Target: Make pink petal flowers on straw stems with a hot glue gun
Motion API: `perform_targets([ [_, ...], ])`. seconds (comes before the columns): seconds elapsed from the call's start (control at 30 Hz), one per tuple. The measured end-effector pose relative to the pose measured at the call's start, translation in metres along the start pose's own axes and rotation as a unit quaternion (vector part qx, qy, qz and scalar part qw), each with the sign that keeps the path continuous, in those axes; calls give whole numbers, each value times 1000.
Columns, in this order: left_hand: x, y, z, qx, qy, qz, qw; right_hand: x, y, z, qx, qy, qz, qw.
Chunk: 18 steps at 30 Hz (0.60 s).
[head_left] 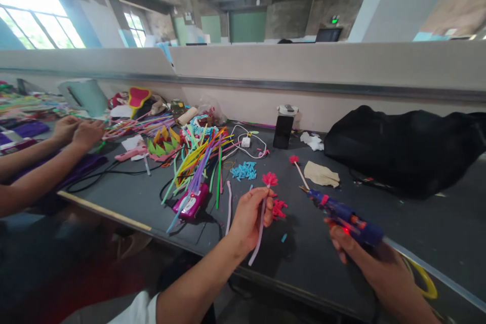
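My left hand [252, 215] pinches a pale pink pipe cleaner [258, 243] just below the red pipe-cleaner flower [270, 178] at its top. In my right hand [364, 258] is a dark blue hot glue gun [345, 215], its nozzle pointing left and a long clear glue stick [436, 273] running out of its back. A red light glows on the gun. Behind the nozzle lies another red flower [293, 160] on a pale stem. Loose red pieces [279, 208] lie beside my left fingers, and a pile of short blue pieces [244, 170] sits farther back.
A bundle of coloured pipe cleaners [201, 164] lies left of centre by a magenta box [192, 202]. A phone [283, 131] stands at the back near a white cable [246, 142]. A black bag [402, 152] fills the back right. A co-worker's hands [81, 129] work at the left.
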<state>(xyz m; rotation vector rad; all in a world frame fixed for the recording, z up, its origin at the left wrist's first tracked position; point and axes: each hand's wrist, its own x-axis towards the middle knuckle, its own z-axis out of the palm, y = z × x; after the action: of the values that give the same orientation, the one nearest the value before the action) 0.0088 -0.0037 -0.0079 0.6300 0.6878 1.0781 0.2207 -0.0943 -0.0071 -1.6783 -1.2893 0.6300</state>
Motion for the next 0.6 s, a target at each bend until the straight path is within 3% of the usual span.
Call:
perform_targets([
  [0.23,-4,-5,3,15,2,12,1000,-8,-9,29,54,-27,-102,993],
  [0.43,-7,-7,7,35,10,20,999,-9,-16,35,24,-64,-146,987],
  [0.6,-7,-8,7,38,2,32,999,-8,-15,39,24,-60,-173,983],
])
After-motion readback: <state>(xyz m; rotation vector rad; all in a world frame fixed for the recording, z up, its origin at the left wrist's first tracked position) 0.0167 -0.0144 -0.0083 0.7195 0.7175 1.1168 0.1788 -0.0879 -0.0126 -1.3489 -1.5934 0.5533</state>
